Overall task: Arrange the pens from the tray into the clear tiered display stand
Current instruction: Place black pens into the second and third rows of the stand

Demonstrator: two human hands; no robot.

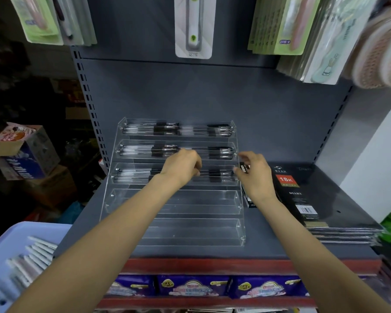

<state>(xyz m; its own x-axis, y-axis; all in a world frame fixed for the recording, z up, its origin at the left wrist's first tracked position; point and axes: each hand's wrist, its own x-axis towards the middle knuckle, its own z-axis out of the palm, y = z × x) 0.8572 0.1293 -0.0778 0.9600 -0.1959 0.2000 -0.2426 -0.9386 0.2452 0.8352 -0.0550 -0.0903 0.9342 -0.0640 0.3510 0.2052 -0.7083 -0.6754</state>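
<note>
The clear tiered display stand (190,231) sits on a grey shelf. Black-and-clear pens lie in its top tier (167,129), second tier (158,151) and third tier (133,175); the two lower tiers hold nothing. My left hand (181,168) reaches over the middle of the third tier, its fingers curled down onto the pens there. My right hand (255,175) is at the stand's right wall beside the same tier, fingers loosely bent, fingertips near the pen ends. A pale blue tray (14,236) at the lower left holds several white pens (32,260).
A stack of black diaries (303,199) lies right of the stand, touching my right wrist. Packaged goods hang above (193,26). Cardboard boxes (20,152) stand at the left. Purple snack packets (190,288) fill the shelf below the red edge.
</note>
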